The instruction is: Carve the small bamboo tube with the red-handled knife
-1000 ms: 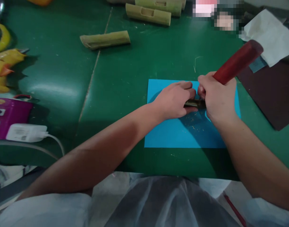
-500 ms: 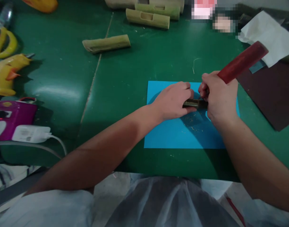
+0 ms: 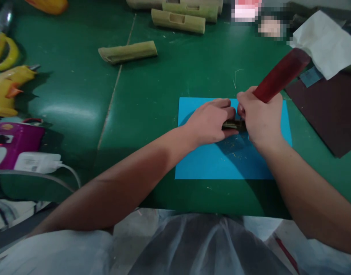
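Observation:
My left hand [image 3: 211, 120] is closed around a short, dark bamboo piece [image 3: 233, 125], pressing it down on a blue sheet [image 3: 198, 162]. In my right hand [image 3: 264, 116] is a tool with a thick red handle [image 3: 281, 74] that slants up to the right. Its working end is hidden behind my fingers, which are right at the bamboo's right end. Fine pale shavings [image 3: 235, 154] are scattered over the blue sheet just below the bamboo.
An angled-cut bamboo tube [image 3: 128, 52] lies farther back, and notched bamboo tubes [image 3: 178, 21] lie behind it. A yellow glue gun [image 3: 12, 89] and purple power strip [image 3: 20, 143] sit left. Brown sheet [image 3: 330, 110] and white paper [image 3: 324, 44] lie right.
My right hand has shifted a little left along the bamboo, and the red handle has moved left with it. My left hand stays in place.

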Tool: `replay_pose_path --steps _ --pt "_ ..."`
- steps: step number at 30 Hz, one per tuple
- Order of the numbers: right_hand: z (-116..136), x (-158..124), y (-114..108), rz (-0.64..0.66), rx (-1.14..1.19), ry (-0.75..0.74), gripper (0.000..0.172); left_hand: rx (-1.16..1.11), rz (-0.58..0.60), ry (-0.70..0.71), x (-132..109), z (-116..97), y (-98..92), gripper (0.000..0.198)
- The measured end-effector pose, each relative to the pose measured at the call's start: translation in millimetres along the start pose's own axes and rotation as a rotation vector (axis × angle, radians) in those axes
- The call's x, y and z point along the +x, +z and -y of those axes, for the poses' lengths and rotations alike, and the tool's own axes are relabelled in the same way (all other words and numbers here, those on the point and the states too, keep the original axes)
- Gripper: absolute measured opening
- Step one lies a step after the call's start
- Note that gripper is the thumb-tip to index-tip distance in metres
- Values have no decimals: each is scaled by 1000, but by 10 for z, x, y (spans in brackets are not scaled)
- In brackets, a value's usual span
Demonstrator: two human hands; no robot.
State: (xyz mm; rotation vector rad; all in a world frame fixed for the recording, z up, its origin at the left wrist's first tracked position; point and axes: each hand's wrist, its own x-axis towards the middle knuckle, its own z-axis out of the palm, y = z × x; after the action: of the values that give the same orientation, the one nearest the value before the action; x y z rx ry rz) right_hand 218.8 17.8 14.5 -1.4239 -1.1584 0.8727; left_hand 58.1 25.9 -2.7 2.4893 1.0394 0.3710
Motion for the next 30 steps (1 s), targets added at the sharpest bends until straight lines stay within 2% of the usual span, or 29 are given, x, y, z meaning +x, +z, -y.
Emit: replay_pose_path --steps 5,10,13,19,23,30 --pt "18 -8 -5 31 23 58 53 -17 15 18 -5 -5 12 22" --pt "36 -12 -45 -21 115 30 46 50 83 -61 17 -76 -60 25" --pt "26 4 -58 11 83 42 45 52 77 -67 9 -97 -68 25" --pt "4 -55 -106 -9 153 23 45 89 33 -12 -29 -80 -4 32" --pt "27 -155 -185 43 132 21 49 142 27 63 -63 -102 6 39" --pt "93 -216 -233 50 152 -3 44 163 27 87 -88 -156 -12 32"
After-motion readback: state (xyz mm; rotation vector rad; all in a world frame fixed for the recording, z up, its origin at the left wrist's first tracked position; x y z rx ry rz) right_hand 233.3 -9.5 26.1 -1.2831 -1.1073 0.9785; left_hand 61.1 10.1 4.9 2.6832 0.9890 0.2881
